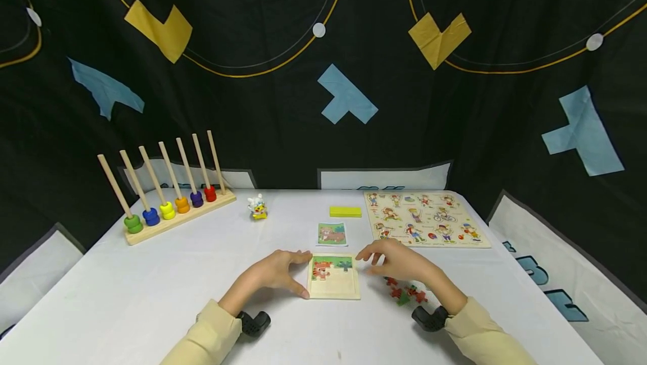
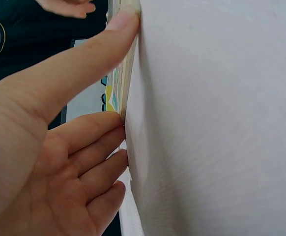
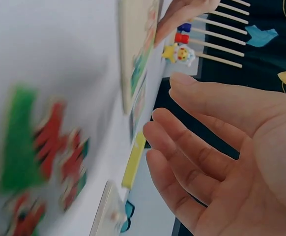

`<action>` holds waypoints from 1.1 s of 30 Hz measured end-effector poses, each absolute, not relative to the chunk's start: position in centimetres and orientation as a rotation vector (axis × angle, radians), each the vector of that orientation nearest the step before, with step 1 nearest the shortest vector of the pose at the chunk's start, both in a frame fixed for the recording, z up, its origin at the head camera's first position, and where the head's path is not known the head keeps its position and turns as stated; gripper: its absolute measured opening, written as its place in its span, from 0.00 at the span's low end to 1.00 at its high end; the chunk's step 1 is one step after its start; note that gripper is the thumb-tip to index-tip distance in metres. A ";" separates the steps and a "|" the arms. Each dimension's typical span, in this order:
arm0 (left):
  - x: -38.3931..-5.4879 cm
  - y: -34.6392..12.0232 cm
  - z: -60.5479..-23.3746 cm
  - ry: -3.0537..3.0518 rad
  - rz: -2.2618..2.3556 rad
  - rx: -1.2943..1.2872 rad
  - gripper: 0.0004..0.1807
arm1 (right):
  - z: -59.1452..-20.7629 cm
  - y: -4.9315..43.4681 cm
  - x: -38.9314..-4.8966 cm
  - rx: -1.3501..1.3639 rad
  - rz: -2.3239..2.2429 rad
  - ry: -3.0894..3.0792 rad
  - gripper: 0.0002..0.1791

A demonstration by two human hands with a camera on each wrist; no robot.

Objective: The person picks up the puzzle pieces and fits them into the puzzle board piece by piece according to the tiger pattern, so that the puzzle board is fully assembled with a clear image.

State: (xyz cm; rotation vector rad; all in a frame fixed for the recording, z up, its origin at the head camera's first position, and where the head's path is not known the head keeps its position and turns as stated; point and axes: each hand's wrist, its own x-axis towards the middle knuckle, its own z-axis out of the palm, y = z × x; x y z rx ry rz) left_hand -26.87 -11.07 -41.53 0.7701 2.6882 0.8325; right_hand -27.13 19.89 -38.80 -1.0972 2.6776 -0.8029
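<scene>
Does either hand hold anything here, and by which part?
Neither hand visibly grips anything: the left hand touches the puzzle board along its left edge with thumb and fingers; the right hand is empty.

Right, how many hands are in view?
2: the left hand touches the left edge of the puzzle tray; the right hand hovers beside its right edge, apart from it.

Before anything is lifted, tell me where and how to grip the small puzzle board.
I'd grip the puzzle board by its left and right edges, one hand from each side. It lies flat with straight sides, and tilting might slide out the fitted pieces, so keep it level. The left hand touches the left edge; the right hand would best come in from the right.
</scene>
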 end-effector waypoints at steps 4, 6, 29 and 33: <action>-26.9 -11.0 -41.6 2.687 0.838 0.756 0.52 | -39.0 21.8 -26.5 -1.077 -0.812 2.668 0.16; -26.9 -11.0 -41.8 2.684 0.835 0.754 0.52 | -39.1 22.8 -26.2 -1.059 -0.826 2.655 0.16; -27.1 -11.1 -41.8 2.688 0.845 0.763 0.52 | -39.7 28.1 -23.7 -0.886 -0.807 2.556 0.19; -27.2 -11.1 -41.9 2.689 0.849 0.781 0.52 | -39.8 28.2 -23.7 -0.848 -0.833 2.565 0.20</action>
